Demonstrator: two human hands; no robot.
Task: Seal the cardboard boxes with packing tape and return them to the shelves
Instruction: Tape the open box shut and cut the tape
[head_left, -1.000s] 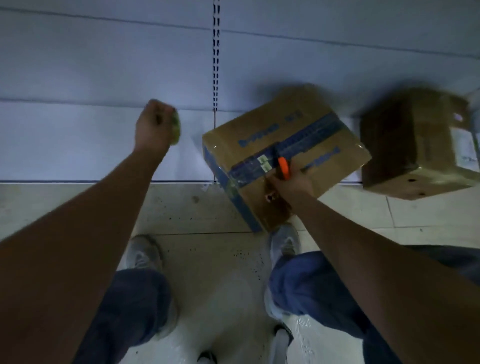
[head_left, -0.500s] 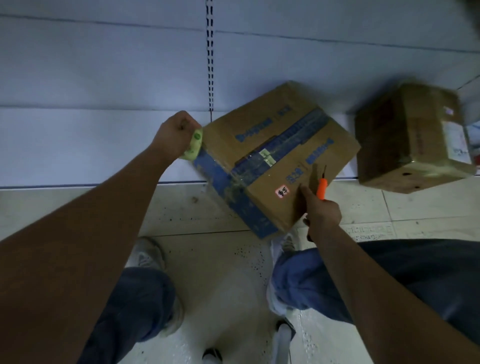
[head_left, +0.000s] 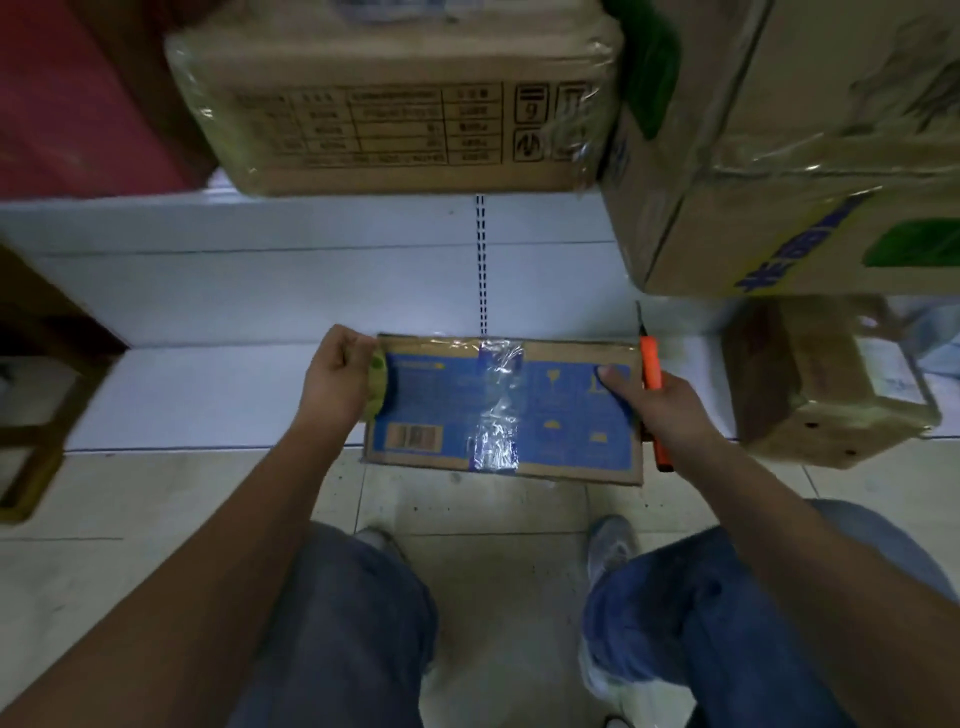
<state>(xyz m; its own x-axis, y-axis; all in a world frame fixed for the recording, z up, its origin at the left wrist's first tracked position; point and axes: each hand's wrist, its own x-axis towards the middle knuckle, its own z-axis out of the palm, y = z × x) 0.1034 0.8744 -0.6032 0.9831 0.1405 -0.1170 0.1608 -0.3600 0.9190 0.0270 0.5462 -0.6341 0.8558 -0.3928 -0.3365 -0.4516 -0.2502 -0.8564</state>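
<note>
Down near the floor, a person is holding a blue-printed cardboard box (head_left: 447, 410) between both hands, its long face turned toward the camera and a strip of clear tape (head_left: 497, 410) running across its middle. The left hand (head_left: 340, 376) is pressing against the box's left end with its fingers clenched around a yellowish-green roll of tape (head_left: 377, 384). The right hand (head_left: 657, 397) is gripping an orange utility knife (head_left: 652, 371) along the box's right edge, while its thumb (head_left: 610, 375) is lying on the blue face. The box is sitting in front of the low white shelf (head_left: 218, 395), just above the tiled floor (head_left: 493, 509); whether it is resting on the shelf edge cannot be told.

Above, a wrapped brown carton (head_left: 400, 98) is sitting on a higher shelf, and beside it on the right a larger carton with green and blue print (head_left: 810, 156) is standing. Lower right, a small taped box (head_left: 826, 384) is sitting on the bottom shelf, well apart from the held box. Below, the person's legs in blue jeans (head_left: 353, 623) are showing.
</note>
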